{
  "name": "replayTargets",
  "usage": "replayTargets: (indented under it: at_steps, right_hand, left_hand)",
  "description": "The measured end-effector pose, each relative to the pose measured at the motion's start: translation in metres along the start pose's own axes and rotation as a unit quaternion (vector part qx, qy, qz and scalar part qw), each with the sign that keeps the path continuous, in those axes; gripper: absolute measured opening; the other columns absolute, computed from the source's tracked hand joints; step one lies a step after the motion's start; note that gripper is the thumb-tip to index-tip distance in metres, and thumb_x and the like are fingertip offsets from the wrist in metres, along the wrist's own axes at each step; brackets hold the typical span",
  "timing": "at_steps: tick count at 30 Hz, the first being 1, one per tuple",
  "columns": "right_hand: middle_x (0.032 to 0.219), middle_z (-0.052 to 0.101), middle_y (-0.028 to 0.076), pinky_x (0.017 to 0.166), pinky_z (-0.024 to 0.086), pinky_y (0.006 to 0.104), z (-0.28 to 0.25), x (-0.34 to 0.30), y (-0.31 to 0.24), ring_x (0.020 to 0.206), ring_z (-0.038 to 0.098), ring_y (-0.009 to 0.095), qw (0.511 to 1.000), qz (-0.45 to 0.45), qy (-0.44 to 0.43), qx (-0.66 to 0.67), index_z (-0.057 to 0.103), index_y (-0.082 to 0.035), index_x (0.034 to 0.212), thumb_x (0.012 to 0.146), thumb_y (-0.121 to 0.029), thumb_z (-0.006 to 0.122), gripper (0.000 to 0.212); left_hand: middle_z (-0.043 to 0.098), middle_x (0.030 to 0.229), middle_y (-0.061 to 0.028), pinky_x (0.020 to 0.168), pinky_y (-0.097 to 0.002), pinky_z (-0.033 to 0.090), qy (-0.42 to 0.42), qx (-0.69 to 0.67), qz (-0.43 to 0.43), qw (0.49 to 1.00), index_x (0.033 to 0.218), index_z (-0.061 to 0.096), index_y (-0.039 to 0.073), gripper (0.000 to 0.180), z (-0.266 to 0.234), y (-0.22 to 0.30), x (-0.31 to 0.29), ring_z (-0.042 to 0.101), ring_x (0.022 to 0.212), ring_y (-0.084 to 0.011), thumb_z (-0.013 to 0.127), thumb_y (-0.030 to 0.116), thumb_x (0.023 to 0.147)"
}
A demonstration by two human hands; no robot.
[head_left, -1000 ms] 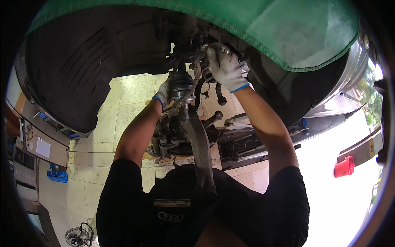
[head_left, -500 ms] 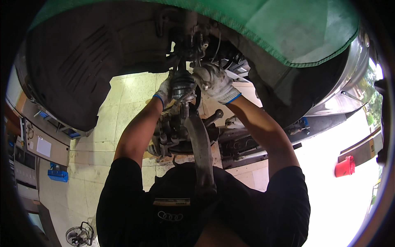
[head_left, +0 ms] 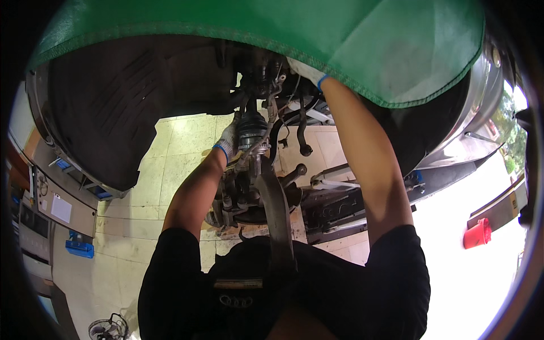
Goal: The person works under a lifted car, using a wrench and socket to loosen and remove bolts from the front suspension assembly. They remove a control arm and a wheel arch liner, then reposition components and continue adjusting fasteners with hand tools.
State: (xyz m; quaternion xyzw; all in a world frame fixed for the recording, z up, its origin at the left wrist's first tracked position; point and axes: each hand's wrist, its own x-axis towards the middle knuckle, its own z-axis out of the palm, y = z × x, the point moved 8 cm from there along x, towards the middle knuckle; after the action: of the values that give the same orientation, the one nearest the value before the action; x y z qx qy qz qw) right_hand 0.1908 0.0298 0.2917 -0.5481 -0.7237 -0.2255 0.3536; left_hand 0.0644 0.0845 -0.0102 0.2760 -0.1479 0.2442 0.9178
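Observation:
My left hand (head_left: 228, 140), in a white knit glove with a blue cuff, is closed against the left side of the drive shaft (head_left: 252, 126) at its ribbed black boot. Its fingertips are partly hidden beside the boot. My right hand (head_left: 306, 71), gloved the same way, reaches high into the wheel well; the edge of a green fender cover (head_left: 391, 48) and dark parts hide its fingers. Below the drive shaft, a long curved metal knuckle arm (head_left: 276, 212) extends towards my chest. A dark link with a ball end (head_left: 305, 148) hangs right of the shaft.
A dark wheel-arch liner (head_left: 113, 107) curves around the left. At the lower right is a lift arm (head_left: 340, 178). A blue case (head_left: 79, 246) and a fan (head_left: 107, 327) stand on the floor at left, a red bucket (head_left: 477, 233) at right.
My right hand has left the parts beside the boot and moved up, partly under the green cover. The hanging link now shows. My left hand stays at the drive shaft.

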Motion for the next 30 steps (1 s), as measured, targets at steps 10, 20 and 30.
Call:
replayTargets:
  at_steps: [10, 20, 30]
  right_hand:
    - [0.103, 0.071, 0.021, 0.086, 0.056, 0.0477, 0.021, -0.092, -0.007, 0.092, 0.068, 0.043, 0.998, -0.006, 0.007, 0.054, 0.067, -0.004, 0.114, 0.103, -0.03, 0.056, 0.031]
    - [0.103, 0.07, 0.009, 0.071, 0.056, 0.0386, 0.027, -0.152, -0.039, 0.085, 0.069, 0.027, 0.965, -0.235, 0.087, 0.08, 0.061, -0.005, 0.11, 0.091, -0.014, 0.07, 0.023]
    - [0.12, 0.065, 0.019, 0.09, 0.054, 0.0444, 0.032, -0.08, -0.01, 0.104, 0.064, 0.036, 0.99, -0.111, -0.03, -0.078, 0.06, -0.007, 0.132, 0.1, -0.028, 0.058, 0.038]
  left_hand:
    - [0.052, 0.076, 0.0042, 0.071, -0.0241, 0.055, 0.173, -0.113, 0.02, 0.978, 0.095, 0.056, 0.018, 0.033, 0.023, -0.01, -0.004, 0.053, 0.065, -0.0066, 0.033, 0.034, 0.112]
    - [0.07, 0.099, -0.0029, 0.08, -0.0345, 0.063, 0.27, -0.001, 0.038, 0.962, 0.128, 0.058, 0.012, 0.047, -0.049, 0.005, -0.017, 0.07, 0.084, -0.0166, 0.029, 0.045, 0.111]
    - [0.064, 0.091, -0.0019, 0.072, -0.0365, 0.059, 0.284, -0.002, 0.042, 0.958, 0.113, 0.059, 0.013, 0.045, -0.056, 0.004, -0.012, 0.064, 0.076, -0.0165, 0.034, 0.05, 0.109]
